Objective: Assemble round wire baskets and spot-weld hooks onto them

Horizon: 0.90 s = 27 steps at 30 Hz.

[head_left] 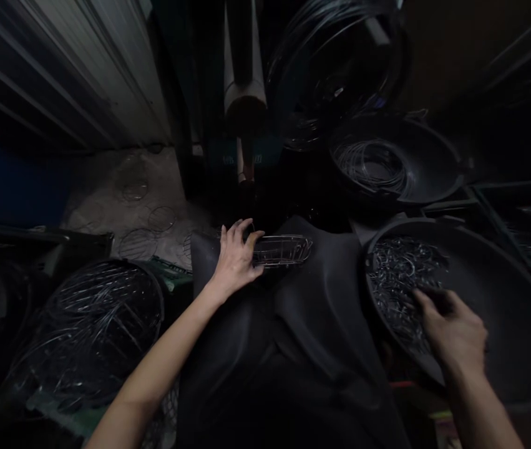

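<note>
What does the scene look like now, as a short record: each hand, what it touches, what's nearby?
left hand: grips one end of wire basket, over dark cloth
right hand: fingers in small metal pieces inside big basin; grip unclear
behind: second basin holding wire coils
left side: heap of wire frames
floor: loose wire rings

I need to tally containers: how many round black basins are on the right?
2. The near basin, full of small wire pieces, is under the right hand; the far basin, holding coiled wire, sits behind it. Darkness may hide others.
</note>
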Tool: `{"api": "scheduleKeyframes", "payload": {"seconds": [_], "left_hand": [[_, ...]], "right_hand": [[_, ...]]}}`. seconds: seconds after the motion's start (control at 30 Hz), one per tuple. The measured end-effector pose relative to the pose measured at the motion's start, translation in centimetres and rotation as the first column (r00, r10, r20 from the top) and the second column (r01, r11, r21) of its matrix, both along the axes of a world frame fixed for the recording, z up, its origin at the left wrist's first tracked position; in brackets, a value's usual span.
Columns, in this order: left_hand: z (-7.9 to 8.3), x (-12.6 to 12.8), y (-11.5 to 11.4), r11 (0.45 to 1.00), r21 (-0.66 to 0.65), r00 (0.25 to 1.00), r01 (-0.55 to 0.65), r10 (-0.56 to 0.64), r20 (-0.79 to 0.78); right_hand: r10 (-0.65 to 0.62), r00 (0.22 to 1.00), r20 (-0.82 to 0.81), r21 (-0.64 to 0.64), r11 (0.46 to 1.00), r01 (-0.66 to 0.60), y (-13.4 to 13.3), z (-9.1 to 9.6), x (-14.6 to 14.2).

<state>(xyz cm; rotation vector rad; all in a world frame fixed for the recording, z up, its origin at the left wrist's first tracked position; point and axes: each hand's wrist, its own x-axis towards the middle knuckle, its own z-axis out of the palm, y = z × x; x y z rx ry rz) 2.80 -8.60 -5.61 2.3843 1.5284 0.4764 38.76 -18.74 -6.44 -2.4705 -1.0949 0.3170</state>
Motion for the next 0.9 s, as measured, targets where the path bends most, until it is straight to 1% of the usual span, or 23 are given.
{"api": "scheduleKeyframes", "payload": {"seconds": [0.03,0.07,0.1,0.13,0.2,0.27,0.37,0.43,0.47,0.5,0.53,0.6,0.67,0.73,0.8,0.9], "left_hand": [[0.0,0.0,0.1,1.0,-0.001,1.0,-0.001,0.001,0.016],[-0.1,-0.1,0.1,1.0,0.0,0.999,-0.003,0.002,0.034],[-0.2,-0.1,0.2,1.0,0.005,0.999,-0.003,0.002,0.053],[-0.3,-0.2,0.3,1.0,0.011,0.997,0.001,-0.002,0.071],[-0.4,-0.4,0.4,0.999,0.031,0.995,0.021,-0.024,0.1],[-0.4,-0.6,0.5,0.998,0.051,0.991,0.039,-0.045,0.127],[0.0,-0.4,0.5,0.998,0.063,0.986,0.028,-0.038,0.163],[0.5,-0.2,0.5,0.998,0.067,0.985,0.008,-0.019,0.17],[0.7,-0.1,0.5,0.997,0.074,0.986,0.005,-0.018,0.167],[0.9,0.0,0.5,0.996,0.084,0.987,0.006,-0.019,0.161],[1.1,0.0,0.5,0.995,0.098,0.988,0.007,-0.022,0.154],[1.5,-0.2,0.7,0.992,0.129,0.989,0.012,-0.03,0.144],[1.9,-0.6,0.9,0.987,0.159,0.99,0.01,-0.033,0.138],[2.4,-1.1,1.3,0.982,0.187,0.991,-0.001,-0.025,0.135],[2.8,-1.7,1.7,0.975,0.221,0.99,-0.023,-0.008,0.137],[3.5,-2.4,2.4,0.956,0.286,0.986,-0.069,0.022,0.164]], "right_hand": [[0.018,0.99,-0.141,0.09,0.996,-0.005,0.4,0.4,-1.6],[0.064,0.959,-0.275,0.147,0.989,-0.024,0.8,0.6,-3.2],[0.118,0.92,-0.373,0.174,0.983,-0.055,1.2,0.5,-4.8],[0.177,0.884,-0.433,0.173,0.979,-0.111,1.5,0.3,-6.4],[0.247,0.833,-0.495,0.144,0.969,-0.201,2.0,-0.1,-9.2],[0.276,0.785,-0.555,0.156,0.961,-0.228,2.8,0.3,-11.5],[0.361,0.651,-0.668,0.23,0.932,-0.281,4.7,2.3,-14.5],[0.409,0.555,-0.725,0.242,0.905,-0.351,6.4,3.5,-16.3],[0.424,0.529,-0.735,0.243,0.893,-0.378,7.3,3.8,-17.1],[0.437,0.528,-0.728,0.247,0.886,-0.393,8.1,3.9,-17.8],[0.455,0.548,-0.701,0.256,0.879,-0.402,8.8,3.8,-18.5],[0.503,0.618,-0.604,0.295,0.861,-0.414,9.7,3.5,-19.5],[0.561,0.676,-0.477,0.344,0.827,-0.444,10.1,3.2,-20.3],[0.616,0.712,-0.337,0.403,0.778,-0.483,10.2,3.1,-21.1],[0.652,0.735,-0.184,0.479,0.713,-0.512,10.3,3.0,-21.9],[0.655,0.756,0.001,0.58,0.615,-0.534,11.1,2.9,-23.0]]}}
